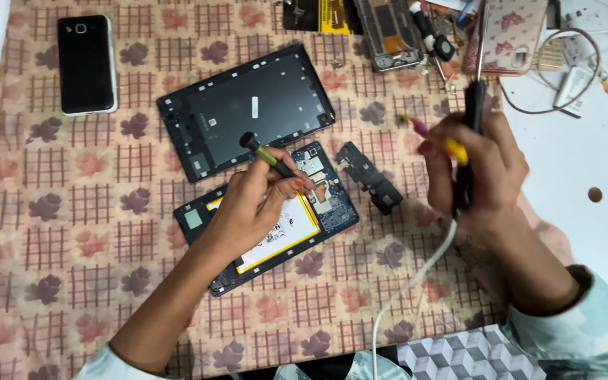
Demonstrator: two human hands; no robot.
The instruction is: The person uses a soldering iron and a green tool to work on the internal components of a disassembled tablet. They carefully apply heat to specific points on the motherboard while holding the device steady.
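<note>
A yellow and black package (321, 14) lies at the far edge of the patterned cloth (72, 211), and a small white label sits on the black back cover (248, 105). The left hand (248, 204) pinches a green-handled screwdriver (267, 156), its long axis slanting from far left to near right, the tip pointing down onto the opened tablet (276, 225) at centre. The right hand (480, 162) is closed around a black corded tool (471, 141), standing nearly upright.
</note>
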